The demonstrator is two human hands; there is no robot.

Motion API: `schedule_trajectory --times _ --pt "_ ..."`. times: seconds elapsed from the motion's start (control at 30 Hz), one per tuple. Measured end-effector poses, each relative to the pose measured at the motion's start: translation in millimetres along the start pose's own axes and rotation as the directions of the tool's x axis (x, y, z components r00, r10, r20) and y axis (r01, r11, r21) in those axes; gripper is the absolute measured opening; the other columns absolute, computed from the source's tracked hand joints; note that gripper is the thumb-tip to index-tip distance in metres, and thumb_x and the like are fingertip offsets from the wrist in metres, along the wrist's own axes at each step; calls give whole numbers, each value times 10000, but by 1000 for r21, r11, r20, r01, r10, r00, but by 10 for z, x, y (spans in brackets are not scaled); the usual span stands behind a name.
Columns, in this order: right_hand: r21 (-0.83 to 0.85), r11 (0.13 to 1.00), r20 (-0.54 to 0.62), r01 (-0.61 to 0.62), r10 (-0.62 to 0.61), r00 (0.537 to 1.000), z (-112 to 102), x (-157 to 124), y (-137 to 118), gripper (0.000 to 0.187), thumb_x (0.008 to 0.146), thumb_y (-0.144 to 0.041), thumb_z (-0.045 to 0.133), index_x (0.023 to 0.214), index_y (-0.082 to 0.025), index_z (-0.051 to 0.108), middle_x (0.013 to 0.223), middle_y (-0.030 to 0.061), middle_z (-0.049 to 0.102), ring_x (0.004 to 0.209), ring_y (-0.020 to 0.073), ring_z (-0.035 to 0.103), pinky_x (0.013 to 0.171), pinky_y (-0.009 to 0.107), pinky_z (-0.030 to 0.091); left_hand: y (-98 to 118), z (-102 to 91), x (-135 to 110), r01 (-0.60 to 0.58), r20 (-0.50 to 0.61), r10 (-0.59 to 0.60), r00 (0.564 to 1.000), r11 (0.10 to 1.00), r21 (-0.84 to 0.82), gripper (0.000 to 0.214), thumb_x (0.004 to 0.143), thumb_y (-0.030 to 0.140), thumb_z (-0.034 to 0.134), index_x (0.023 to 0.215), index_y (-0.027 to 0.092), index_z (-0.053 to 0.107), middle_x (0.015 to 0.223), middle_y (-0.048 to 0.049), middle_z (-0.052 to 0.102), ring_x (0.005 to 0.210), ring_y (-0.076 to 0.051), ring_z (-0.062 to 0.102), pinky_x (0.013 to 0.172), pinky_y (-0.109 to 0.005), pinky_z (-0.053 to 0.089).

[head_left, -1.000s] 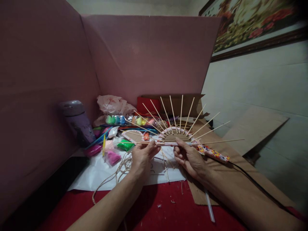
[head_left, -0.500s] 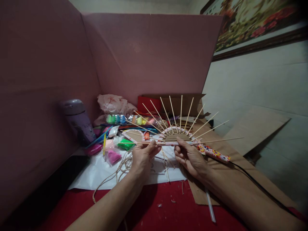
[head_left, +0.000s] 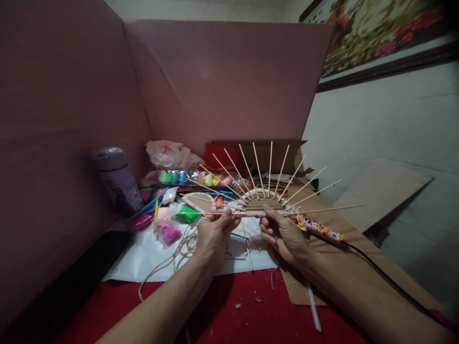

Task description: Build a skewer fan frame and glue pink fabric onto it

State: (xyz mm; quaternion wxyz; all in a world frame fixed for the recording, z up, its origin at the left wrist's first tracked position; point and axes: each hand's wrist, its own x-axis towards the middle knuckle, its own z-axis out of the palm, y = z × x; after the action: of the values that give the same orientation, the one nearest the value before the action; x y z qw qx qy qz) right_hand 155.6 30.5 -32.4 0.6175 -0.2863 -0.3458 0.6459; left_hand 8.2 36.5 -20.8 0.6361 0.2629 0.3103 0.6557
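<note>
Held up in both hands is a half-round cardboard piece (head_left: 263, 204) with a pale patterned rim. Thin wooden sticks (head_left: 270, 167) fan out from its curved edge like rays. My left hand (head_left: 214, 234) pinches the left end of the straight lower edge, where a stick points left. On the right, my right hand (head_left: 281, 234) grips the same edge near its middle, thumb on the cardboard front. A second half-round cardboard piece (head_left: 199, 202) with a pale rim lies behind my left hand. Beside my right hand rests a glue gun (head_left: 319, 227) in flower-patterned wrapping, its black cord running right.
Clay packets (head_left: 170, 233) and twine (head_left: 184, 246) lie on a white sheet (head_left: 125, 267) at left. A purple bottle (head_left: 118, 184) stands by the pink partition (head_left: 229, 81). A glue stick (head_left: 313, 306) and brown cardboard (head_left: 358, 267) lie at right on the red cloth (head_left: 229, 310).
</note>
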Motion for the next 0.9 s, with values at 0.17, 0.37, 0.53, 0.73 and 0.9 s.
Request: schedule_trajectory --times 0.17,0.37,0.53,0.73,0.9 --pt "-17 1000 -8 -3 3 1000 12 -11 4 258 710 -358 598 600 -148 496 519 -36 456 401 41 306 300 141 233 -22 -10 16 -25 -10 25 1000 1000 14 122 616 119 683 623 86 565 615 -36 613 597 -124 615 656 -271 524" --pt "-26 1000 -6 -14 14 1000 13 -20 1 253 703 -349 608 600 -147 495 517 -35 448 405 40 306 300 136 229 -25 -24 13 -31 -11 32 999 999 26 127 614 124 685 632 89 564 611 -38 620 592 -123 617 656 -272 524" --pt "-11 999 2 -30 30 1000 0 -9 4 251 670 -347 637 605 -149 498 520 -35 462 406 40 314 301 137 232 -36 -31 21 -31 -6 31 999 999 21 142 607 135 693 629 94 558 602 -32 615 593 -122 615 645 -271 526" --pt "3 999 3 -50 50 999 4 -13 3 244 658 -333 652 611 -157 489 510 -45 451 405 40 311 297 132 233 -39 -45 33 -40 6 40 999 999 28 168 587 153 710 630 99 557 600 -28 614 588 -121 614 644 -274 527" --pt "3 998 8 -59 59 998 6 -19 -3 234 696 -326 620 614 -154 482 516 -43 438 408 40 303 296 126 238 -38 -56 29 -43 27 42 999 999 31 165 592 165 709 635 94 566 588 -30 618 585 -119 615 645 -265 525"
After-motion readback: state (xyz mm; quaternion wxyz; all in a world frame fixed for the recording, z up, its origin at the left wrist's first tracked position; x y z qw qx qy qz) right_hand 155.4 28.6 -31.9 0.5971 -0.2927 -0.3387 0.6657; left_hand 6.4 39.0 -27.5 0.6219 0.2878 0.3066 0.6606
